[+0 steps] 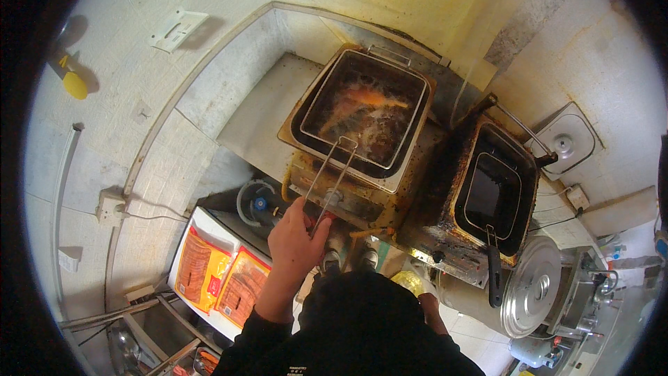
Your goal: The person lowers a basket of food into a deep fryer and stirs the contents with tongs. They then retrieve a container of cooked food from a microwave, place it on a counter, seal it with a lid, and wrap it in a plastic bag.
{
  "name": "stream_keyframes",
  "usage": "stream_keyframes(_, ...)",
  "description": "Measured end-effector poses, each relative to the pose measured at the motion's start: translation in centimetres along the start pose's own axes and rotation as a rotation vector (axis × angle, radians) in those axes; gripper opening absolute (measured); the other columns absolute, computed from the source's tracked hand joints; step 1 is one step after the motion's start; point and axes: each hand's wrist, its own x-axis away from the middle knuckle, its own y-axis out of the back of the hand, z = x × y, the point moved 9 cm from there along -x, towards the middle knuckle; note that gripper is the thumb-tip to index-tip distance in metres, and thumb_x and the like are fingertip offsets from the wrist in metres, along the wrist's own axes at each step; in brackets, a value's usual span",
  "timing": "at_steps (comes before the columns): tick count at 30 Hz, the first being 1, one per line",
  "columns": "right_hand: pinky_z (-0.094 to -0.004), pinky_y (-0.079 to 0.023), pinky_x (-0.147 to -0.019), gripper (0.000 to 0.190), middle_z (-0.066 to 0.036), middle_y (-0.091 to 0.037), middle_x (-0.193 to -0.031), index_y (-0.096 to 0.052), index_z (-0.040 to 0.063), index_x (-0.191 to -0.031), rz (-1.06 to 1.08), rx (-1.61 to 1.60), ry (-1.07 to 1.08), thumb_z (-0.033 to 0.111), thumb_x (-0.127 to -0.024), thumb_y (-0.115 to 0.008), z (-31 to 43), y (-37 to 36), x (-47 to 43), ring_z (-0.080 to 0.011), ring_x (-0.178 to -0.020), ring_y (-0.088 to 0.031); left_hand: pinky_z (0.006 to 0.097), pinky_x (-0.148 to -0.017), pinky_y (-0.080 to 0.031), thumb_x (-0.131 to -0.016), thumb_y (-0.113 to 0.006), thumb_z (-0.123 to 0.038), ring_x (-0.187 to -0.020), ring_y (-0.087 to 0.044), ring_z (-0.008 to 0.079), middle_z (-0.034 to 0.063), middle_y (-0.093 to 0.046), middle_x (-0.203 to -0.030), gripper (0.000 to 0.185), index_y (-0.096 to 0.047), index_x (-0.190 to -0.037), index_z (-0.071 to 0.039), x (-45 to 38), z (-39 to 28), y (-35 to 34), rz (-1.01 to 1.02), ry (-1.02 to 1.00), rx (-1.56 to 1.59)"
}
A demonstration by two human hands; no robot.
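My left hand (295,243) is closed around the long wire handle (322,175) of a fry basket. The basket (383,161) sits in a square deep fryer (287,133) with dark, bubbling oil. Orange-brown food (365,98) fries inside it amid foam. At my right side, most of my right hand (429,305) is hidden by my black sleeve and body. It is next to a yellowish, shiny, see-through thing (409,282); its grip on that is unclear.
On the right stands a second, blackened fryer (529,188) with a black-handled basket (493,277). A large lidded metal pot (532,287) is beside it. Lower left, a white box (224,322) holds two packs of sausages (201,269). A gas valve (261,203) is under the counter (261,109).
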Motion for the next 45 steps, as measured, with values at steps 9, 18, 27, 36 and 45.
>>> stream_keyframes(9,-0.044,-0.056,-0.085,0.014,-0.012,-0.075,-0.095,-0.08,0.015,-0.089,0.027,0.06,0.017,0.019,-0.081,-0.069,0.3,-0.1,-0.2,-0.0307,-0.097,-0.07,0.0429,-0.071,-0.052,-0.085,-0.077,-0.034,-0.079,-0.067,0.0336,0.0122,-0.066,-0.087,0.063,-0.055,-0.133,0.001,0.1,-0.2,0.1,-0.01,-0.016,-0.006)
stream_keyframes(18,-0.0438,-0.056,-0.087,0.014,-0.01,-0.075,-0.097,-0.079,0.015,-0.088,-0.013,0.033,0.085,0.02,-0.077,-0.071,0.4,0.2,-0.1,-0.0306,-0.098,-0.069,0.0434,-0.074,-0.052,-0.085,-0.077,-0.036,-0.083,-0.067,0.0342,0.0131,-0.067,-0.089,0.065,-0.055,-0.134,0.001,0.1,-0.2,0.1,0.009,0.011,-0.003)
stream_keyframes(27,-0.0427,-0.056,-0.087,0.018,-0.011,-0.074,-0.096,-0.077,0.013,-0.089,-0.126,-0.219,0.002,0.015,-0.071,-0.077,-0.7,0.5,0.4,-0.0308,-0.099,-0.07,0.0431,-0.074,-0.053,-0.085,-0.077,-0.035,-0.084,-0.068,0.0338,0.0126,-0.067,-0.09,0.065,-0.055,-0.134,0.001,0.1,-0.1,0.1,-0.005,-0.008,0.002)
stream_keyframes(36,-0.0443,-0.055,-0.086,0.019,-0.012,-0.074,-0.095,-0.079,0.014,-0.091,-0.078,-0.045,0.066,0.016,-0.073,-0.077,-0.3,0.1,0.0,-0.0317,-0.099,-0.069,0.0424,-0.074,-0.053,-0.085,-0.077,-0.035,-0.084,-0.068,0.0337,0.0123,-0.067,-0.09,0.065,-0.054,-0.135,0.001,0.0,0.0,0.0,0.013,0.001,-0.017)
stream_keyframes(45,-0.0446,-0.056,-0.085,0.016,-0.012,-0.075,-0.095,-0.079,0.013,-0.09,0.03,0.013,-0.001,0.019,-0.077,-0.073,-0.2,0.3,0.0,-0.0318,-0.097,-0.07,0.0432,-0.073,-0.052,-0.085,-0.077,-0.035,-0.083,-0.068,0.0337,0.0122,-0.066,-0.088,0.064,-0.055,-0.133,0.001,0.0,-0.1,0.1,0.007,-0.001,-0.004)
